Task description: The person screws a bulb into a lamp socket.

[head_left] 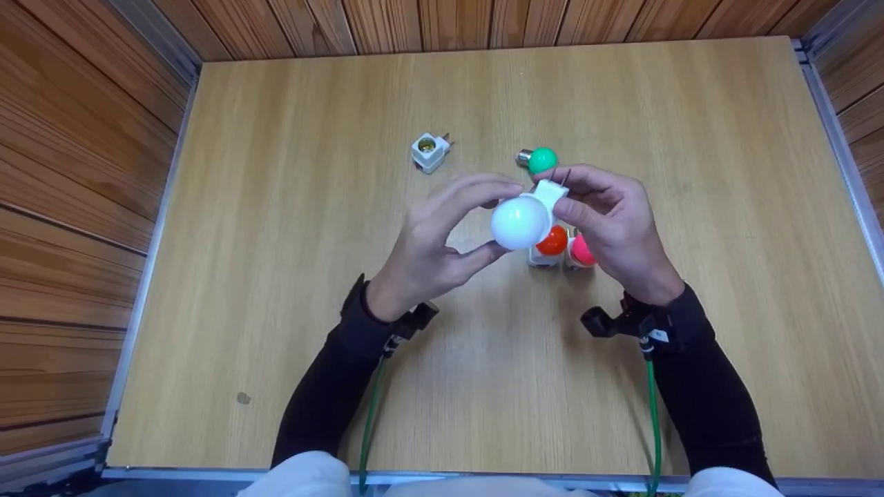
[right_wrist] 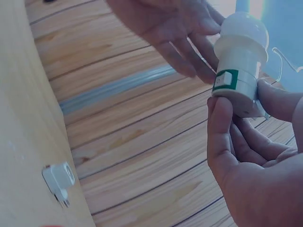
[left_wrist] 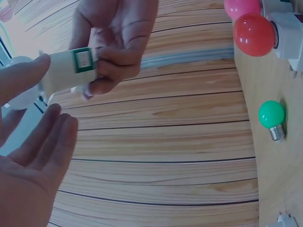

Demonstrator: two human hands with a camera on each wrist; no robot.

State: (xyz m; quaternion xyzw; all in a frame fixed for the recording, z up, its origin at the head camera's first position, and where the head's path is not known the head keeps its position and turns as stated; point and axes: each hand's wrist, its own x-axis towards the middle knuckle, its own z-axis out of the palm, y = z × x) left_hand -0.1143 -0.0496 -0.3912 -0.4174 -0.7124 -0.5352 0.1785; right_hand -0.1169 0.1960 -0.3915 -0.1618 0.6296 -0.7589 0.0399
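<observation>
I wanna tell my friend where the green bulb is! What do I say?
Find the wooden table, then the right hand. Just past it in the head view, the green bulb lies on its side. Unlike the red bulb and pink bulb, in white sockets, its metal base is bare.

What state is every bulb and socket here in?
Held socket: gripped by the right hand; switch position unclear
White bulb: fitted in the held socket
Green bulb: loose, lying on the table
Red bulb: fitted in a second socket
Pink bulb: fitted in a third socket
Fourth socket: empty, on the table
</observation>
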